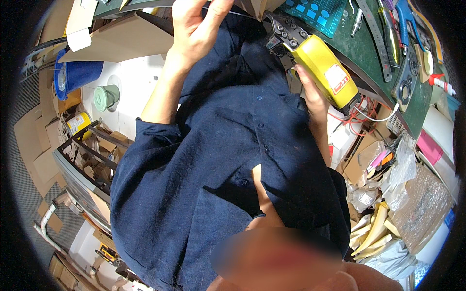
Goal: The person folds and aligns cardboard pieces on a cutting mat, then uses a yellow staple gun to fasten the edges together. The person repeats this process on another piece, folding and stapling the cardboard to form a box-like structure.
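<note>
My right hand [313, 92] is closed on a yellow power tool [323, 65] with a dark metal head [290, 33] that has rivets or rollers on it. The tool points up and to the left, and its body hides most of my fingers. At the top edge, my left hand [196, 31] is raised with its fingers bent. The fingertips run out of the picture, so whatever they grip is hidden. A flat brown cardboard piece [121, 39] lies just left of that wrist.
A green worktop [359, 53] at upper right carries a teal cutting mat [318, 14], a steel ruler [376, 36] and a blue-handled tool [404, 24]. A blue bin [77, 75] and a pale green tub [104, 98] stand at left. Red cord [366, 116] and packing scraps lie at lower right.
</note>
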